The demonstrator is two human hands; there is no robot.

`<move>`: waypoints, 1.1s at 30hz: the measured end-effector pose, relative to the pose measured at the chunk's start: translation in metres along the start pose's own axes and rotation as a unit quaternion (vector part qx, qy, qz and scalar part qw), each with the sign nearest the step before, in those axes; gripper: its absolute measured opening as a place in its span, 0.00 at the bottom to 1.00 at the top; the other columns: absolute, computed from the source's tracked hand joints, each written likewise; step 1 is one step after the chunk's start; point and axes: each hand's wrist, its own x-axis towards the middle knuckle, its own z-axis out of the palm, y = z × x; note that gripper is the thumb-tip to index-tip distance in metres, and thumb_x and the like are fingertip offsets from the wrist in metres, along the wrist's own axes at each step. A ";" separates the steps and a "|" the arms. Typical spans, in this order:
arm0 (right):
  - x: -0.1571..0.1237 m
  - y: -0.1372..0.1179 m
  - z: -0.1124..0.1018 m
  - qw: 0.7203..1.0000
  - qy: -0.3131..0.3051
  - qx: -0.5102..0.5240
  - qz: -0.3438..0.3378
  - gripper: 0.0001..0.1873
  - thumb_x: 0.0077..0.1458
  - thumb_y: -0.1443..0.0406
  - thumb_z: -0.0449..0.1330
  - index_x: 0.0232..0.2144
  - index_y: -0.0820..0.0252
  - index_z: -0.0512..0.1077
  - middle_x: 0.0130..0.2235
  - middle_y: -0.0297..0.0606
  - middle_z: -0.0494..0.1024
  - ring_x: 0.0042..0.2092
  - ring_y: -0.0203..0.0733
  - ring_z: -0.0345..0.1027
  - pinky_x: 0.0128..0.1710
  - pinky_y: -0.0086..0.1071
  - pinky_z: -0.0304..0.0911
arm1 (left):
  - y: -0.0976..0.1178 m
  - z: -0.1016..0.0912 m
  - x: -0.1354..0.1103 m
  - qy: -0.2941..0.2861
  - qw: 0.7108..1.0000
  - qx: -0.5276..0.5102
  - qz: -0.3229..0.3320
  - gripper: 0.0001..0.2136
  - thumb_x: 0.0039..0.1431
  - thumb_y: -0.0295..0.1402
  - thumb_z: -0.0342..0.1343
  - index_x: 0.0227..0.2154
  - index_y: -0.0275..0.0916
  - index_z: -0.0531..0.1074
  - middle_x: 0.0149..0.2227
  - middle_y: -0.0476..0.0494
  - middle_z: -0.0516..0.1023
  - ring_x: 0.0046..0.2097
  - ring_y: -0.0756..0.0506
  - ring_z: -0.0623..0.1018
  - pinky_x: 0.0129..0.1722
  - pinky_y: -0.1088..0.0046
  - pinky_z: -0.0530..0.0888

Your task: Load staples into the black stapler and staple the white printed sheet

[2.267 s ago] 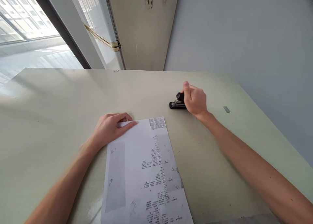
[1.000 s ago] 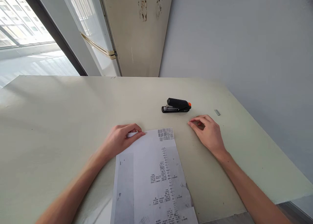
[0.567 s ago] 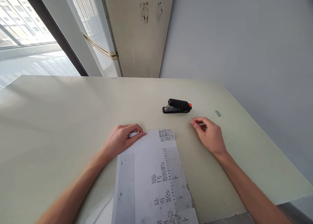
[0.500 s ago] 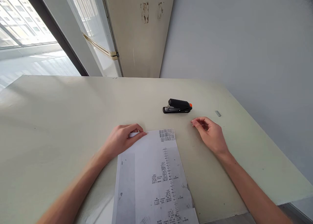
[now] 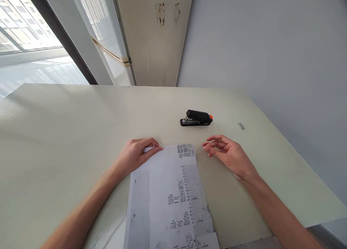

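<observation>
One printed paper [image 5: 162, 209] lies on the table [image 5: 81, 115] directly before you, its far edge gripped between the thumb and fingers of your left hand [image 5: 137, 154]. Your right hand [image 5: 230, 155] is open—fingers parted and loosely curved—just beside the paper's far right corner. The black stapler [image 5: 197, 118] rests beyond that corner, orange end to the right, with a small grey strip [image 5: 241, 126] farther right.
</observation>
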 end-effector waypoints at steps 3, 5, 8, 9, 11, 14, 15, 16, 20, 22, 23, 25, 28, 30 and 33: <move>-0.007 -0.006 0.006 0.999 -0.047 0.019 -0.008 0.22 0.49 0.50 0.75 0.42 0.52 0.77 0.41 0.42 0.86 0.59 0.57 0.75 0.56 0.49 0.70 | 0.000 0.000 -0.001 0.009 1.000 -0.023 0.006 0.13 0.70 0.45 0.56 0.35 0.44 0.80 0.31 0.51 0.82 0.28 0.50 0.75 0.29 0.75 0.69; -0.013 -0.010 0.011 0.997 -0.073 0.015 -0.003 0.22 0.50 0.50 0.75 0.43 0.52 0.77 0.40 0.42 0.86 0.59 0.59 0.75 0.56 0.51 0.71 | 0.000 0.000 -0.001 0.015 0.999 -0.039 0.008 0.13 0.69 0.44 0.57 0.35 0.44 0.80 0.30 0.51 0.81 0.28 0.50 0.74 0.28 0.75 0.69; -0.023 -0.014 0.020 0.996 -0.092 -0.006 0.006 0.25 0.52 0.50 0.74 0.48 0.50 0.75 0.38 0.39 0.86 0.48 0.55 0.81 0.53 0.50 0.73 | 0.001 0.001 -0.001 0.026 0.997 -0.066 0.012 0.12 0.68 0.43 0.58 0.33 0.43 0.79 0.29 0.51 0.80 0.27 0.51 0.72 0.27 0.76 0.67; -0.026 -0.015 0.024 0.996 -0.091 -0.013 0.002 0.25 0.53 0.50 0.73 0.48 0.50 0.74 0.37 0.38 0.86 0.46 0.53 0.81 0.52 0.49 0.73 | 0.002 0.001 -0.001 0.030 0.997 -0.074 0.012 0.12 0.68 0.43 0.58 0.33 0.42 0.79 0.29 0.51 0.80 0.27 0.51 0.72 0.26 0.76 0.66; -0.030 -0.015 0.029 0.997 -0.078 -0.027 -0.013 0.23 0.54 0.50 0.72 0.48 0.50 0.73 0.37 0.37 0.86 0.44 0.51 0.81 0.51 0.47 0.74 | 0.003 0.001 -0.001 0.033 0.996 -0.086 0.005 0.12 0.67 0.43 0.59 0.32 0.41 0.79 0.28 0.51 0.80 0.26 0.51 0.70 0.25 0.76 0.65; -0.032 -0.013 0.026 0.997 -0.033 -0.060 -0.033 0.22 0.55 0.51 0.71 0.49 0.49 0.72 0.38 0.37 0.86 0.45 0.52 0.82 0.50 0.46 0.75 | 0.006 0.001 -0.001 0.026 0.995 -0.093 -0.016 0.14 0.68 0.44 0.56 0.32 0.40 0.78 0.26 0.51 0.76 0.26 0.51 0.67 0.24 0.75 0.62; -0.030 -0.011 0.021 0.996 -0.016 -0.074 -0.036 0.23 0.55 0.51 0.71 0.49 0.50 0.72 0.38 0.37 0.86 0.44 0.53 0.82 0.49 0.47 0.75 | 0.007 0.001 -0.001 0.022 0.995 -0.093 -0.023 0.15 0.68 0.44 0.55 0.31 0.40 0.78 0.26 0.51 0.76 0.26 0.51 0.67 0.24 0.75 0.62; -0.028 -0.009 0.014 0.995 0.002 -0.091 -0.038 0.23 0.54 0.51 0.71 0.48 0.50 0.72 0.38 0.38 0.87 0.45 0.54 0.82 0.48 0.47 0.75 | 0.008 0.001 0.000 0.019 0.995 -0.092 -0.029 0.16 0.69 0.44 0.53 0.32 0.40 0.78 0.26 0.51 0.75 0.26 0.51 0.66 0.24 0.75 0.62; -0.011 0.002 -0.029 0.984 0.071 -0.162 -0.038 0.23 0.53 0.49 0.71 0.46 0.52 0.74 0.39 0.40 0.87 0.44 0.55 0.82 0.49 0.48 0.74 | 0.008 0.001 0.001 0.010 0.996 -0.082 -0.043 0.18 0.71 0.44 0.49 0.33 0.40 0.79 0.27 0.51 0.74 0.26 0.51 0.65 0.26 0.75 0.62; -0.004 0.008 -0.049 0.973 0.109 -0.198 -0.041 0.23 0.52 0.50 0.71 0.46 0.52 0.75 0.38 0.38 0.87 0.43 0.55 0.82 0.49 0.48 0.73 | 0.007 0.002 0.000 0.005 0.996 -0.082 -0.044 0.18 0.71 0.44 0.48 0.34 0.41 0.79 0.25 0.52 0.72 0.26 0.51 0.65 0.26 0.75 0.62; -0.002 0.011 -0.057 0.966 0.131 -0.220 -0.041 0.22 0.52 0.51 0.71 0.46 0.52 0.75 0.39 0.38 0.87 0.43 0.55 0.82 0.48 0.48 0.73 | 0.006 0.002 0.000 0.003 0.996 -0.083 -0.045 0.18 0.71 0.44 0.49 0.34 0.41 0.79 0.25 0.52 0.71 0.25 0.51 0.64 0.26 0.75 0.62; 0.000 0.016 -0.068 0.951 0.170 -0.254 -0.041 0.22 0.53 0.50 0.71 0.47 0.51 0.76 0.41 0.39 0.87 0.42 0.56 0.82 0.44 0.47 0.73 | 0.004 0.003 0.002 0.001 0.996 -0.082 -0.047 0.18 0.71 0.45 0.49 0.34 0.41 0.79 0.24 0.52 0.69 0.25 0.51 0.64 0.25 0.74 0.62; 0.001 0.020 -0.073 0.949 0.182 -0.254 -0.036 0.22 0.54 0.48 0.70 0.47 0.50 0.77 0.44 0.39 0.86 0.41 0.54 0.81 0.40 0.45 0.73 | 0.004 0.005 0.014 0.004 0.997 -0.067 -0.050 0.18 0.71 0.46 0.50 0.33 0.42 0.78 0.24 0.52 0.69 0.25 0.50 0.63 0.25 0.73 0.61; 0.003 0.022 -0.072 0.965 0.148 -0.214 -0.025 0.23 0.54 0.47 0.69 0.46 0.51 0.77 0.44 0.40 0.86 0.41 0.52 0.80 0.40 0.43 0.74 | 0.007 0.009 0.031 0.028 0.998 -0.044 -0.039 0.17 0.71 0.45 0.50 0.33 0.42 0.77 0.25 0.51 0.71 0.26 0.50 0.64 0.26 0.73 0.63; 0.008 0.029 -0.068 0.987 0.096 -0.131 0.006 0.25 0.53 0.46 0.70 0.46 0.53 0.77 0.40 0.41 0.86 0.38 0.49 0.79 0.37 0.40 0.74 | 0.016 0.023 0.065 0.106 0.994 -0.007 0.010 0.13 0.72 0.42 0.51 0.37 0.42 0.74 0.36 0.47 0.76 0.34 0.47 0.72 0.35 0.71 0.70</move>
